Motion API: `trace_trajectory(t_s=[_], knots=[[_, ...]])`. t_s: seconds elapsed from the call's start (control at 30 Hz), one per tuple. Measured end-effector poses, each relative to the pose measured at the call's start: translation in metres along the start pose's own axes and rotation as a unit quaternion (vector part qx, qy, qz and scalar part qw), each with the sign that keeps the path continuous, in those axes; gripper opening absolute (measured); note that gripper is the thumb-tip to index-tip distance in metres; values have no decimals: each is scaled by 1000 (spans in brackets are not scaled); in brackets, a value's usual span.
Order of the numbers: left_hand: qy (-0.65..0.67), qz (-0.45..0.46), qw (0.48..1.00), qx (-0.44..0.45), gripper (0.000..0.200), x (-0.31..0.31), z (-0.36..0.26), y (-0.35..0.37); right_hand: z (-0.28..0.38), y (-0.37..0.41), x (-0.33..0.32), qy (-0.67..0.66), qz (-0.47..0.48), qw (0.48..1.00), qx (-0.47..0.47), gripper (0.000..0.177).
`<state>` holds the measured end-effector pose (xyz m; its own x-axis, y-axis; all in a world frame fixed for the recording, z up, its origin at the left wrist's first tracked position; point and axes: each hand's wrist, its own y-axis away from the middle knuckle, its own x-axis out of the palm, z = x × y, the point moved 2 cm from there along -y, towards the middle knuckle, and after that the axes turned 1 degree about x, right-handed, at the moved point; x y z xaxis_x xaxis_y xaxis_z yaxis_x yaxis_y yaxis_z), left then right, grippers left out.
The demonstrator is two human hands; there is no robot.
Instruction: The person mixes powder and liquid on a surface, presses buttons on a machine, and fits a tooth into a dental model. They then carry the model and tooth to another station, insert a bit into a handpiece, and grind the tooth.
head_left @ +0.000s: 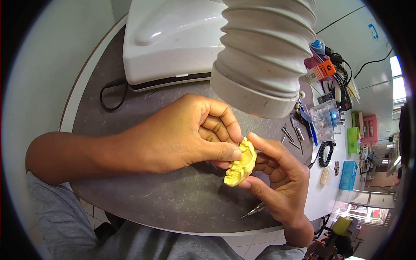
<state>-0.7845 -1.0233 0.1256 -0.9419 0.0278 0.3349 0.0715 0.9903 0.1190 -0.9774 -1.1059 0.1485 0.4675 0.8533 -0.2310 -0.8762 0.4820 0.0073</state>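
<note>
From where I stand, at the far left, a black cord lies beyond the left forearm on a scratched grey worktop. Beside it, ahead of the left hand, sits a glossy white housing. The left hand is bare, its fingers curled and its thumb tip set against the inner face of a yellow dental cast; I cannot tell whether it grips. The cast is located between the two hands, raised over the worktop and tilted, its toothed edge towards the left hand. Ahead of both hands hangs a ribbed white hose. A slim metal instrument lies just beside the right wrist, on the near side. The right hand grasps the cast by its outer edge between thumb and forefinger, remaining fingers bent. Beyond that hand lie small metal tools, then a clear plastic box. Farther right of the hand are a coiled black cord, a blue basket and a green basket.
</note>
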Motion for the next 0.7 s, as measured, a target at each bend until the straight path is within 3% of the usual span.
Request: trace_trajectory(t_s=[0.23, 0.37, 0.43, 0.57, 0.7], knots=[[-31, -4, 999, 14, 18, 1, -1, 1, 5, 0, -1, 79, 19, 996, -21, 63], [-22, -5, 1000, -6, 19, 2, -3, 2, 1, 2, 2, 57, -4, 998, -25, 61], [-30, -1, 1000, 2, 19, 1, -2, 1, 0, 5, 4, -25, -24, 999, 26, 59], [-39, 30, 999, -19, 18, -2, -2, 0, 1, 6, 6, 3, -24, 999, 39, 57], [-72, 52, 994, -63, 21, -4, -3, -2, -2, 6, 8, 65, -46, 996, -27, 58]])
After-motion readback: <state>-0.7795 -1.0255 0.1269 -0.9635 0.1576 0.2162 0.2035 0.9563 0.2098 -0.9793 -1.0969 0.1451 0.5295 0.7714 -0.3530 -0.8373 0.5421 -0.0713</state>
